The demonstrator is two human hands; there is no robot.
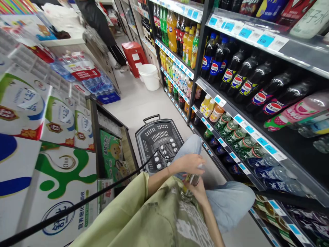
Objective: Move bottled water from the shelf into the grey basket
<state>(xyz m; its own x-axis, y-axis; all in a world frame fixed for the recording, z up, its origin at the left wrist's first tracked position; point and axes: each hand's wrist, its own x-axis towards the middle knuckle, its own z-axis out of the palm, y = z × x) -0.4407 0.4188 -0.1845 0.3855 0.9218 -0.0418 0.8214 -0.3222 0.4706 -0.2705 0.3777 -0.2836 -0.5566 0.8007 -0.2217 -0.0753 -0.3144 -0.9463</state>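
Note:
I crouch in a shop aisle with both hands on a clear drink bottle [191,179] held upright over my lap. My left hand [190,163] is closed over its top. My right hand [197,190] wraps round its lower part. Just beyond my knees a dark grey shopping basket [151,137] stands on the floor with several white-capped bottles [168,151] inside. The drinks shelf [231,113] is close on my right.
Stacked milk cartons [51,151] rise on the left. Packs of bottled water [87,73], a red stool [133,55] and a white bucket [149,76] stand farther down the aisle. Another person in dark clothes [102,24] stands at the far end. A black cord [102,193] crosses my front.

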